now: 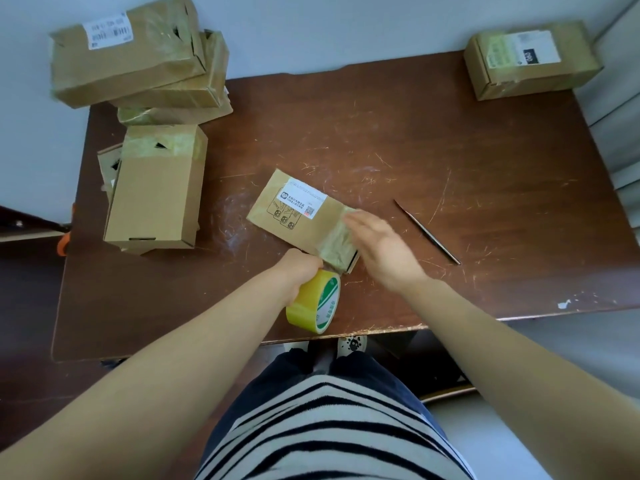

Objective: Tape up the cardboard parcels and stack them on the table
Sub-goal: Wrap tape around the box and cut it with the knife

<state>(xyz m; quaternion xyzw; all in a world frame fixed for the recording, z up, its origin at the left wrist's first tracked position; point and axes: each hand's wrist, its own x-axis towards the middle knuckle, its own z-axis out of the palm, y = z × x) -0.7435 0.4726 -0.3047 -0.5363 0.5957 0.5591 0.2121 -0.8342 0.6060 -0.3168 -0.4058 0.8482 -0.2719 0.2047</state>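
Flat on the middle of the table (433, 133) — one small parcel (298, 216), yellowish tape over its near end. On that tape, right hand (381, 247), fingers straight. Just beside, left hand (299, 268) curled round the tape roll (317, 301). Far left — stacked parcels (128, 53).

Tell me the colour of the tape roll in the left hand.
Yellow tape roll, with a green-and-white printed side, seen in the head view.

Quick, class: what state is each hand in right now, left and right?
Left hand: closed, holding the yellow tape roll.
Right hand: open, fingers straight, over the taped end of the labelled parcel; blurred, so contact cannot be told.
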